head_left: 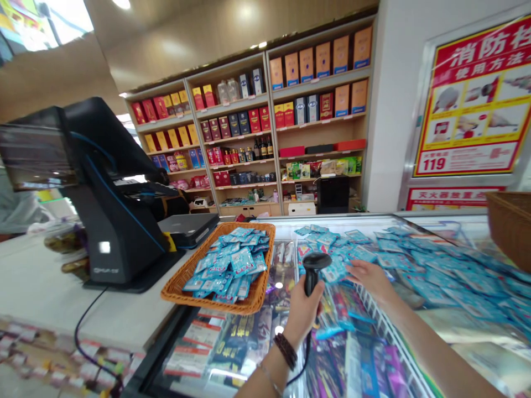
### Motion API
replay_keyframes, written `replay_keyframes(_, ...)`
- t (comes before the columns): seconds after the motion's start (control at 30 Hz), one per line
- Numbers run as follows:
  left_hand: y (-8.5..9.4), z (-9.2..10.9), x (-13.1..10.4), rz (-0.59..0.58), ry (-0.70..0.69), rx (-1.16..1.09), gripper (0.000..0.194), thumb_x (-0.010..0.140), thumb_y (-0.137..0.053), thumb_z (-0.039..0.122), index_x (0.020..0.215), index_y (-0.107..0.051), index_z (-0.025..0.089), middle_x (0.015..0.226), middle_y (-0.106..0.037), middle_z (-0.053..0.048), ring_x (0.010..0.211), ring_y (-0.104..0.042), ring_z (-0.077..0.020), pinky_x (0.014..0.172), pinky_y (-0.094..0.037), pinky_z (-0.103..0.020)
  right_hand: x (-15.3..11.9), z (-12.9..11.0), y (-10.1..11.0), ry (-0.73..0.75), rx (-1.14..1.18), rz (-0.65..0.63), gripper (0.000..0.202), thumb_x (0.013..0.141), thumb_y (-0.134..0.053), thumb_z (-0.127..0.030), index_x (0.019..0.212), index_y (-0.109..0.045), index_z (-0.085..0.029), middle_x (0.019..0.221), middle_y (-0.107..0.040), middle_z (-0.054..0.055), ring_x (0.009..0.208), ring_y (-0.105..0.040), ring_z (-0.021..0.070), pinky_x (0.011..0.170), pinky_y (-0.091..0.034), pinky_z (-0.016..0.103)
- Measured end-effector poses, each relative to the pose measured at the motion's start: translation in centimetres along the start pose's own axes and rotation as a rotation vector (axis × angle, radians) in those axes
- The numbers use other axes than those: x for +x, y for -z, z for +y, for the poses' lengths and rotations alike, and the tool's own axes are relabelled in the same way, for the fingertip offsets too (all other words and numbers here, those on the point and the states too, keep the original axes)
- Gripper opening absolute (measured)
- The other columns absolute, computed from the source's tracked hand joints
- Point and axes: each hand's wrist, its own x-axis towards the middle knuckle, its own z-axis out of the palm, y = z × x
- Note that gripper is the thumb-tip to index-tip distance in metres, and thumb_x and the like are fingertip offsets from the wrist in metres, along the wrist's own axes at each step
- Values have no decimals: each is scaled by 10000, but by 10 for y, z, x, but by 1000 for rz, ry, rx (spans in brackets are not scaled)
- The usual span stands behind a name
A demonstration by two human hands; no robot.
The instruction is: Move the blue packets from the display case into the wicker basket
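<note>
A black handheld barcode scanner [316, 262] is gripped in my left hand [305, 309], its head over the blue packets on the freezer's glass top. Its cord hangs down beside my wrist. To the right, my right hand [369, 276] has its fingers pinched at the edge of a small blue packet [335, 272], just beyond the scanner head. More loose blue packets [431, 260] are spread across the glass to the right. On the left, a wicker basket [174, 292] holds a heap of similar blue packets [232, 262].
A black checkout terminal [120, 221] stands on the white counter [37, 276] at left. Frozen goods [344, 354] lie under the freezer glass. A brown basket [510, 226] sits at the right edge. Shelves [267, 105] of boxed goods line the back wall.
</note>
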Motion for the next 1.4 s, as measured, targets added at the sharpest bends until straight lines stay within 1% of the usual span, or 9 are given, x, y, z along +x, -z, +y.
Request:
replay_keyframes(0.1,-2,2,-3,2,-5,1,770,872,-965,979,924,-582,314,571,-550,107,454,-522,-131,492,-383,-266,0,0,3,-80,125,114,465,563,-1144,-424,861,-803,-319,832,-890,17,843,-942,353,1006,-851,597)
replay_keyframes(0.23,-3,6,-7,-23,-1,-2,723,909,-967,931,977,-603,310,574,-565,107,460,-532,-136,493,-391,-261,-2,7,-1,-55,182,223,467,636,-1113,-465,885,-738,-342,812,-856,-21,930,-985,372,1129,-825,592)
replay_keyframes(0.4,-3,9,-7,-19,-10,-32,742,901,-998,932,947,-593,311,582,-537,116,457,-530,-131,490,-403,-257,-2,15,-7,-23,199,229,519,638,-1111,-521,918,-712,-345,812,-848,-19,1068,-997,415,1178,-804,627)
replay_keyframes(0.57,-1,8,-5,-13,-8,20,719,935,-964,932,952,-604,310,567,-556,107,450,-523,-134,482,-390,-258,-5,10,-5,-18,159,219,495,677,-1088,-549,919,-705,-351,836,-863,-17,1045,-993,395,1199,-790,669)
replay_keyframes(0.83,0,13,-8,-50,32,81,552,1047,-913,769,1006,-648,287,562,-554,89,493,-575,-165,524,-416,-269,-9,4,-2,20,56,183,481,760,-1025,-671,922,-688,-367,818,-846,12,1105,-990,465,1277,-733,755)
replay_keyframes(0.97,0,14,-8,-52,40,70,586,1026,-942,796,980,-639,297,553,-541,98,482,-558,-157,518,-395,-266,-9,7,-1,48,51,183,541,725,-1034,-716,947,-691,-362,803,-817,4,1142,-980,478,1255,-739,757)
replay_keyframes(1.2,-2,13,-9,-49,29,50,581,1027,-930,780,962,-605,302,562,-542,94,479,-526,-146,523,-405,-265,-13,1,-9,32,80,229,570,664,-1021,-721,936,-659,-375,821,-829,-1,1060,-983,444,1242,-754,722)
replay_keyframes(1.3,-3,17,-8,-26,40,-3,629,980,-973,806,954,-584,311,562,-522,106,459,-481,-134,504,-377,-266,-14,-1,-10,-6,99,287,592,568,-1026,-682,933,-678,-372,821,-838,15,998,-979,465,1277,-724,775)
replay_keyframes(1.4,1,25,-3,48,3,-76,668,945,-993,831,942,-583,304,605,-518,101,475,-492,-126,496,-376,-264,-8,3,-10,-9,107,320,596,510,-1029,-672,868,-634,-404,791,-816,51,932,-961,524,1176,-768,830)
